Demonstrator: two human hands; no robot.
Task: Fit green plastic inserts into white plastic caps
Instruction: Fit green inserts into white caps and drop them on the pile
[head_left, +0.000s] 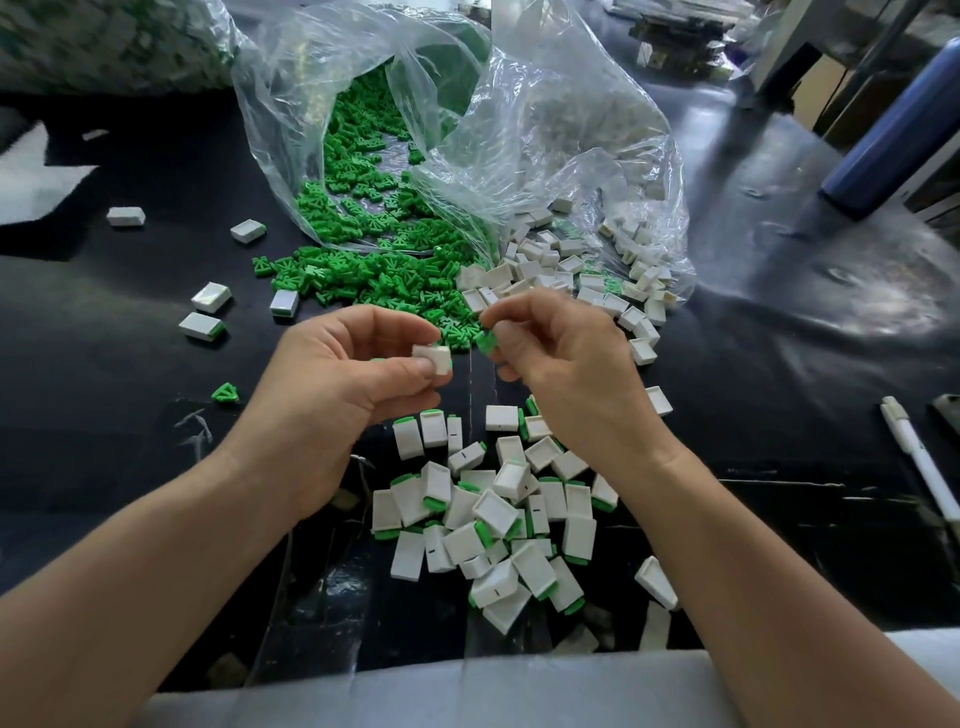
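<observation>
- The white cap (434, 359) I am working on sits in the grip of my left hand (343, 374), pinched between thumb and fingertips. A sliver of green shows at its top edge, though I cannot tell what that is.
- Just to the right of that grip, my right hand (566, 364) pinches a single green insert (487, 340) between thumb and forefinger. The two pieces are close together but apart, so by my reading this pair is not yet joined.
- Below both grips, towards my body, lies the pile of finished caps (498, 519), most with a green edge showing. I take that as a fair amount of work already done.
- Beyond the grips, the loose green inserts (384, 280) spill from a clear plastic bag (519, 130), and there are plenty of them.
- Beyond and to the right of the right grip, the empty white caps (571, 270) lie heaped at the bag's other mouth, also in good number. I judge far more is left than is finished.
- Left of the left grip, a few scattered caps (202, 325) with green showing and one stray insert (225, 393) lie on the dark surface (130, 415).
- Far right of the grips lie a white pen (919, 462) and, farther off, a blue bottle (904, 119).
</observation>
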